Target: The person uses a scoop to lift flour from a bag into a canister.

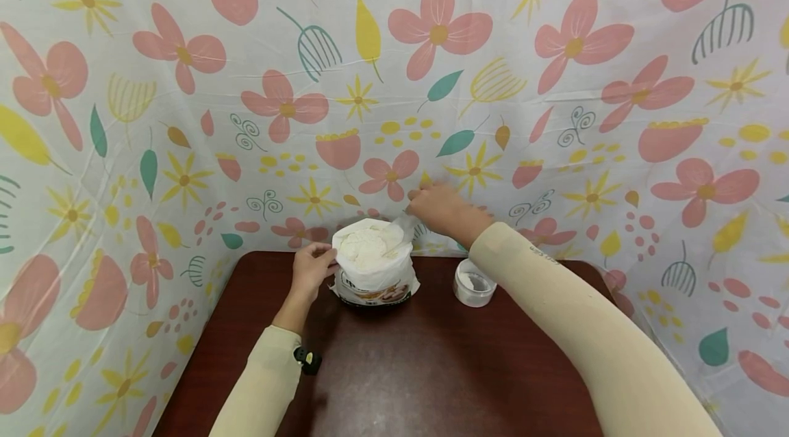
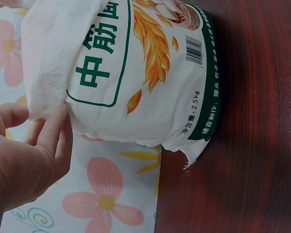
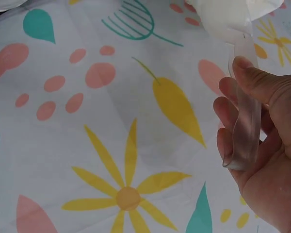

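A white flour bag (image 1: pixel 372 279) stands open on the table, its mouth folded outward and white flour (image 1: pixel 364 245) heaped inside. My left hand (image 1: pixel 311 269) pinches the bag's folded rim between thumb and fingers, on its left side; the left wrist view shows this rim (image 2: pixel 51 63) close up. In my right hand (image 1: pixel 446 207) is a clear plastic scoop (image 1: pixel 403 228), gripped by its handle (image 3: pixel 246 121). The scoop's bowl lies at the right side of the bag's mouth; how much flour it holds is hard to tell. Right of the bag stands a clear round tub (image 1: pixel 473 294) with some flour in it.
The dark red-brown table (image 1: pixel 394 375) stretches in front of the bag. A white curtain (image 1: pixel 394 115) printed with flowers and leaves hangs close behind and on both sides. My right forearm passes over the table beside the tub.
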Tool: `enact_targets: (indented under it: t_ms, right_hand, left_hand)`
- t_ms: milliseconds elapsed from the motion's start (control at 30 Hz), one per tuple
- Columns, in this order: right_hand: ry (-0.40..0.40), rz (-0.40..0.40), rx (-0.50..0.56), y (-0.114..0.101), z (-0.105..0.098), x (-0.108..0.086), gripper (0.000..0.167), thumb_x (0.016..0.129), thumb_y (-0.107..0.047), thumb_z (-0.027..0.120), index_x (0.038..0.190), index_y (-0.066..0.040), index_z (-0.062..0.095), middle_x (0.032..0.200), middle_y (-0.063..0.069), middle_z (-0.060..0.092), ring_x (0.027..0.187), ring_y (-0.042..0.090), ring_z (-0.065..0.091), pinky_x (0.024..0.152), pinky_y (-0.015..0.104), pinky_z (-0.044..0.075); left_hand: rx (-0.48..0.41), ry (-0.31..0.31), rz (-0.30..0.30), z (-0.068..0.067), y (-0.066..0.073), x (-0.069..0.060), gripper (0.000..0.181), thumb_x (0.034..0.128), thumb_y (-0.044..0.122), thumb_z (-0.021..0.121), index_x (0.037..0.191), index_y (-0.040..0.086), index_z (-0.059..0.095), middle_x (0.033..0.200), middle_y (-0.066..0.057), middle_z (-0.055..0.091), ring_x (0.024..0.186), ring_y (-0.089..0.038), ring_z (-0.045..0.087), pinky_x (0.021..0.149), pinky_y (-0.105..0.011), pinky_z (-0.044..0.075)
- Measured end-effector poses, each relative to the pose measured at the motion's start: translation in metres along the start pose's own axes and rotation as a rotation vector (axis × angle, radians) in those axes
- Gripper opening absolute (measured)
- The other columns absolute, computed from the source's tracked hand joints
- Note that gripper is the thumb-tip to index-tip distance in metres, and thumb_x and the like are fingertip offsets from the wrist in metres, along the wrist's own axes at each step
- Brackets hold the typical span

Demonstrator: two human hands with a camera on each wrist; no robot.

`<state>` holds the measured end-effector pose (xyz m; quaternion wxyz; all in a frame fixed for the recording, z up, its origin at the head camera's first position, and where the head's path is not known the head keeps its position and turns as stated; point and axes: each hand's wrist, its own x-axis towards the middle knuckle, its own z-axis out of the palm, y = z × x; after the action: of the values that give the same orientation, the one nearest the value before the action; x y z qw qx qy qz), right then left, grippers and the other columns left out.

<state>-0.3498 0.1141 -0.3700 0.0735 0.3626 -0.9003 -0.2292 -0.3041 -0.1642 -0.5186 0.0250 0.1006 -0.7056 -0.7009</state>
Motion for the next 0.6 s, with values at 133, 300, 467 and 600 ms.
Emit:
enact_targets:
  t_ms: [133,300,467,600]
  right_hand:
    - [0.011,0.003,0.023,-0.003,0.005,0.002,0.027,0.098,-0.01,0.071,0.114,-0.03,0.079,0.113,0.001,0.07,0.104,0.027,0.065,0.085,0.042,0.06]
    - [-0.012,0.005,0.032,-0.008,0.005,0.002,0.026,0.099,-0.012,0.069,0.117,-0.028,0.079,0.118,0.002,0.07,0.103,0.029,0.065,0.081,0.042,0.061]
    - [-0.025,0.009,0.051,-0.013,0.008,0.003,0.026,0.1,-0.012,0.069,0.12,-0.027,0.078,0.123,0.003,0.07,0.105,0.03,0.066,0.083,0.043,0.062]
    - [-0.04,0.017,0.069,-0.016,0.011,0.005,0.027,0.101,-0.012,0.068,0.121,-0.026,0.077,0.123,0.004,0.069,0.106,0.031,0.064,0.086,0.044,0.061]
  left_hand:
    - [0.0,0.0,0.001,0.0,0.0,0.0,0.026,0.1,0.006,0.064,0.12,-0.01,0.064,0.115,-0.024,0.06,0.087,-0.018,0.071,0.089,-0.04,0.066]
    - [0.009,0.001,-0.002,0.0,0.0,0.0,0.026,0.1007,0.007,0.064,0.121,-0.01,0.064,0.116,-0.025,0.06,0.087,-0.019,0.071,0.09,-0.041,0.066]
    - [0.011,0.002,-0.002,0.0,-0.001,0.001,0.026,0.1008,0.007,0.064,0.121,-0.009,0.064,0.116,-0.025,0.06,0.089,-0.02,0.072,0.09,-0.04,0.066]
    - [0.011,0.007,0.002,0.0,-0.001,0.0,0.026,0.1007,0.007,0.064,0.12,-0.01,0.064,0.116,-0.024,0.06,0.091,-0.021,0.071,0.092,-0.042,0.065]
